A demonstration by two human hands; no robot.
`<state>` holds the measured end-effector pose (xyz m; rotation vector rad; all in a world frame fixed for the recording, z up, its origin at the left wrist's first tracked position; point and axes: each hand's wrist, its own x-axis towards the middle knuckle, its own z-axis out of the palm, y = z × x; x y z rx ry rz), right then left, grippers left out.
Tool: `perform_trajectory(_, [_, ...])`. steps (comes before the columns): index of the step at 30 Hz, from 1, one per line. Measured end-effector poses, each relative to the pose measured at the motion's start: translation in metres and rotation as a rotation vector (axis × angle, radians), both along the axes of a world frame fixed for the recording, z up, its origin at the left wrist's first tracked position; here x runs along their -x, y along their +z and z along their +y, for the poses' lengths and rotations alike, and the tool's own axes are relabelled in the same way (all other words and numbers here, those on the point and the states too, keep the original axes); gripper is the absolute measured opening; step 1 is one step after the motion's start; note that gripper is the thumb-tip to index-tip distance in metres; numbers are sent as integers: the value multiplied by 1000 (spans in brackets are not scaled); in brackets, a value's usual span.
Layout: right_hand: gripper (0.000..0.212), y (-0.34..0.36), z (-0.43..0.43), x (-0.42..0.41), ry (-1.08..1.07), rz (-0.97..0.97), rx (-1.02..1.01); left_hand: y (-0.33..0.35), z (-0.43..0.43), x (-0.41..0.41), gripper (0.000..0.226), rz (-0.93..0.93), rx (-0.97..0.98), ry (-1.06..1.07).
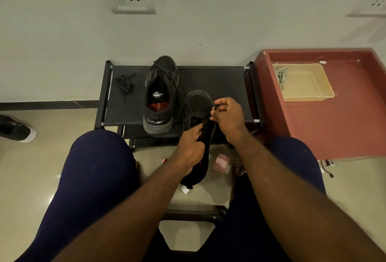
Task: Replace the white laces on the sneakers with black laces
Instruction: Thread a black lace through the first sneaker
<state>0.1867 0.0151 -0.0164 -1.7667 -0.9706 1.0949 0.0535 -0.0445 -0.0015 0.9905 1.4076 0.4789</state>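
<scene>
Tightly, right grip (228,115) around black lace (189,106)

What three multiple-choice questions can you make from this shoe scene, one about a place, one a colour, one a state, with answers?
1. Where do the white laces lie?
A) inside the standing sneaker
B) on the floor
C) in the beige tray on the red table

2. What colour is the loose lace bundle on the rack?
A) black
B) white
C) red

3. What is the right hand doing?
A) resting flat on a knee
B) pinching a black lace over the held sneaker
C) lifting the tray

Answers:
1 C, the pale laces sit at the tray's left end.
2 A, the bundle is as dark as the rack.
3 B, its fingers pinch the lace while the left hand holds the sneaker.
</scene>
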Motion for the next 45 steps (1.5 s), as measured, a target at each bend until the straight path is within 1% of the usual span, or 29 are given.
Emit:
perform_trajectory(8, [27,-4,-2,3,97,-196,-20,-3,-2,1,77,45,-16,-43])
perform_trajectory(10, [28,-4,-3,0,104,-187,6,-4,-2,2,79,39,-12,-45])
perform_trajectory(15, [33,6,-4,-3,155,-83,66,-5,-3,6,82,48,5,-65])
perform_trajectory(21, [35,9,-4,-3,199,-99,91,-5,-3,7,82,61,1,-88])
perform_trajectory(26, [39,13,0,-10,237,-37,155,-5,-3,7,82,65,-8,-95])
perform_trajectory(31, [43,15,2,-10,238,-9,180,-7,-4,11,83,92,-30,-153])
perform_trajectory(34, [44,12,1,-7,221,-30,193,-7,-4,12,83,101,-34,-161])
perform_trajectory(38, [34,7,1,-2,180,-137,215,-10,-5,11,81,114,-36,-126])
perform_trajectory(43, [36,7,-5,0,147,-142,228,-8,-6,10,78,113,-42,-126])
perform_trajectory(45, [35,6,-7,3,134,-185,196,-6,-6,9,78,120,-63,-142])
